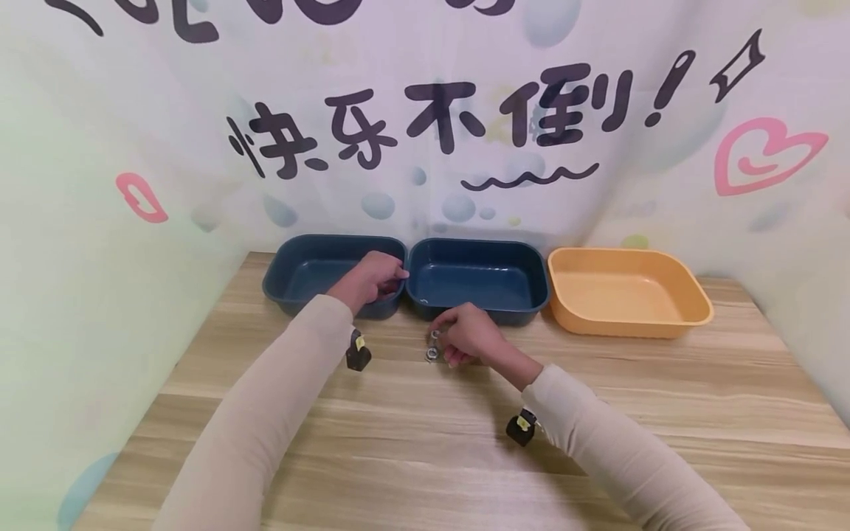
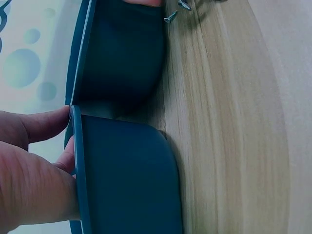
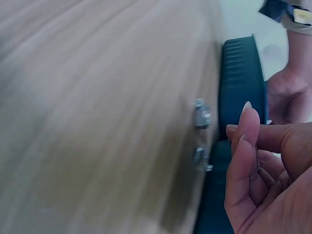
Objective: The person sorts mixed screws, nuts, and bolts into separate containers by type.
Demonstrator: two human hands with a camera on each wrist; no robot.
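My left hand [image 1: 392,276] grips the right end of the left dark blue bin [image 1: 299,276]; in the left wrist view my left hand [image 2: 62,135] has thumb and fingers pinching that bin's rim [image 2: 78,165]. My right hand [image 1: 446,339] hovers low over the table in front of the middle blue bin [image 1: 478,284], fingers curled, right beside a few small metal screws or nuts [image 1: 432,346]. In the right wrist view my right hand [image 3: 242,127] has its thumb against its curled fingers, nothing shows between them, and the metal pieces [image 3: 201,116] lie apart from it on the wood.
An orange bin [image 1: 624,295] stands to the right of the two blue ones, all three in a row along the back of the wooden table [image 1: 425,442]. All three bins look empty. A printed cloth backdrop [image 1: 425,147] rises behind and at both sides.
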